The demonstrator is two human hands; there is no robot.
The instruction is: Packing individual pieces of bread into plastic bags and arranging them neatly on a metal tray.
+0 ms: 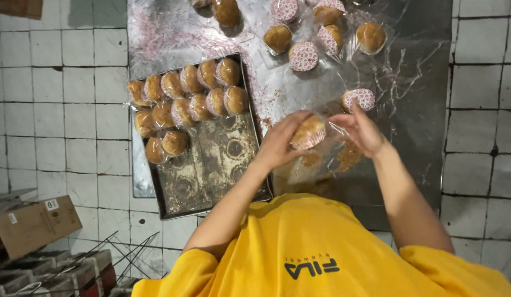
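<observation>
My left hand (280, 142) and my right hand (360, 129) both grip one golden muffin (308, 132) in a patterned paper cup, wrapped in clear plastic, above a steel table (420, 110). To the left lies a worn baking tray (211, 165) with several wrapped muffins (189, 96) lined up in rows at its far end. One more cup-side-up muffin (359, 99) rests just beyond my right hand.
Several loose muffins (305, 38) and clear plastic bags lie at the far side of the table. The floor is white tile (63, 110). A cardboard box (33, 223) and crates (57, 272) stand at the lower left.
</observation>
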